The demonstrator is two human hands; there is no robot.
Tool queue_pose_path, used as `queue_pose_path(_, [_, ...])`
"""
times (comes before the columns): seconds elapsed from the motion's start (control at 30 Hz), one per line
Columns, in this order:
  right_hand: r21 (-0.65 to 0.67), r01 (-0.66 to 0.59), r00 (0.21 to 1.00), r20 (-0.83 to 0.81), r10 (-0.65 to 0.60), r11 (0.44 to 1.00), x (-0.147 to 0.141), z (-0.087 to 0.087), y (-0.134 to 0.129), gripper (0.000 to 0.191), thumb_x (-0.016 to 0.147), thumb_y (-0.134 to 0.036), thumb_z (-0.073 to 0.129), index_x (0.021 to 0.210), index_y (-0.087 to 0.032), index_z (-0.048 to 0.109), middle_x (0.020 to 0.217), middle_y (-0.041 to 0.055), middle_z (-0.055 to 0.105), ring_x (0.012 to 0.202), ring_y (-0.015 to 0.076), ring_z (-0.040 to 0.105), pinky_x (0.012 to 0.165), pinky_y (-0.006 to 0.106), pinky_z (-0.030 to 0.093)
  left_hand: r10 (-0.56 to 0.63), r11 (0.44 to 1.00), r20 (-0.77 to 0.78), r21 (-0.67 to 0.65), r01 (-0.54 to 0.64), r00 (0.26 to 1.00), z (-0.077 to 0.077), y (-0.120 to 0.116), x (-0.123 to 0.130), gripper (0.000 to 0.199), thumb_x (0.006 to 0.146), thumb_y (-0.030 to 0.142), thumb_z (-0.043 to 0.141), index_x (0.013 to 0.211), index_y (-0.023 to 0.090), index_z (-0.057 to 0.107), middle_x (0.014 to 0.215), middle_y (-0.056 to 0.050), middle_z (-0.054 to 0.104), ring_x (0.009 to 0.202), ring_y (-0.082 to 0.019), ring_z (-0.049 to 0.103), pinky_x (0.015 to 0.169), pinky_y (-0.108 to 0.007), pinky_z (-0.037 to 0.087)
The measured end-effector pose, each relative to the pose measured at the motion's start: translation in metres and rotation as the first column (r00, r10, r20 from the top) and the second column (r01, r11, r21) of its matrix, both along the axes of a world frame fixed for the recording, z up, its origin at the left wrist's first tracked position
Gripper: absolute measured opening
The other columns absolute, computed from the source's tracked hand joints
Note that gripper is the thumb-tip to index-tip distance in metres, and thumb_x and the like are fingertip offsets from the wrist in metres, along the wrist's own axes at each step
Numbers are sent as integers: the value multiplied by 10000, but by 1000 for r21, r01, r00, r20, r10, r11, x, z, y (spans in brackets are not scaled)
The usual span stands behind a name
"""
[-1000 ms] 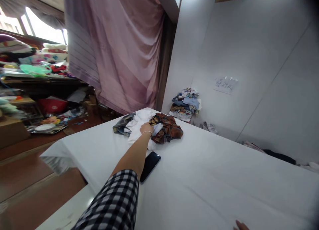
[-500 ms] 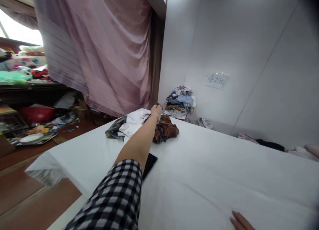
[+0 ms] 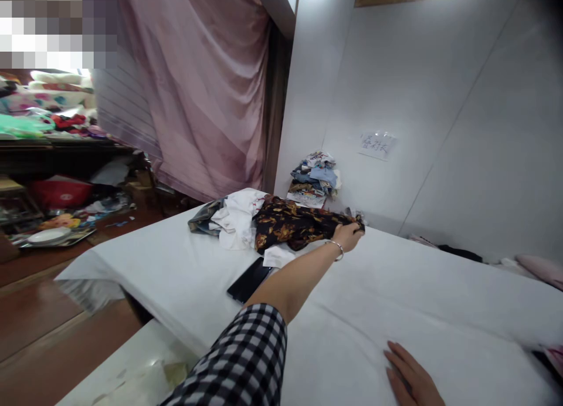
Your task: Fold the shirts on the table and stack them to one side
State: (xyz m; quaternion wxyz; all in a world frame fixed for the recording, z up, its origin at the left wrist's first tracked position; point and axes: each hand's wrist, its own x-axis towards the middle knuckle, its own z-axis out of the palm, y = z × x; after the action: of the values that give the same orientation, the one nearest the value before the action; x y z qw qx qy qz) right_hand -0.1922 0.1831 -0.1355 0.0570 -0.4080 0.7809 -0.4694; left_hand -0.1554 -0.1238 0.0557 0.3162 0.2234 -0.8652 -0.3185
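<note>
My left hand (image 3: pixel 349 236), with a bracelet at the wrist, stretches far across the table and is closed on one end of a dark garment (image 3: pixel 292 223) with a brown and gold pattern. The garment is drawn out to the right, its other end against a white garment (image 3: pixel 240 215). Part of a blue-grey garment (image 3: pixel 206 217) shows left of the white one. Below them a white paper (image 3: pixel 277 257) touches a black phone-like device (image 3: pixel 250 280), partly behind my forearm. At the lower right, my right hand (image 3: pixel 413 374) lies on the white table cover with its fingers apart.
The white-covered table (image 3: pixel 373 294) spans the front. Behind it a stack of folded clothes (image 3: pixel 314 177) stands against the wall, below a handwritten sign (image 3: pixel 376 145). A pink curtain (image 3: pixel 211 89) hangs at the left. A red bag (image 3: pixel 61 192) and a plate (image 3: pixel 49 236) lie lower left.
My left hand has moved right and nearer, pulling the dark patterned garment out from the pile. The white paper and more of the black device now show. More of my right hand is in view.
</note>
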Motion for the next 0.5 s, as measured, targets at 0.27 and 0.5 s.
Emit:
queue_pose_path(0.27, [-68,85,983,169,-73,994,18,10,0,585,597,-460,698,1170,-516,598,1163,-60,668,1197,323,547,1065,445,354,-160,987,81,31,158,984,-17,81,-26,254,889,340,464,895,196,674,915,-29,700,927,-166,603,899,-263,411])
queue_pose_path(0.5, [-199,211,922,367,-127,957,17,31,-1,646,803,-425,576,1402,-252,408,1023,12,689,1006,192,666,950,349,487,-593,795,238,16,607,770,-40,197,-42,262,877,410,498,874,203,659,802,-16,676,809,-152,615,709,-232,450])
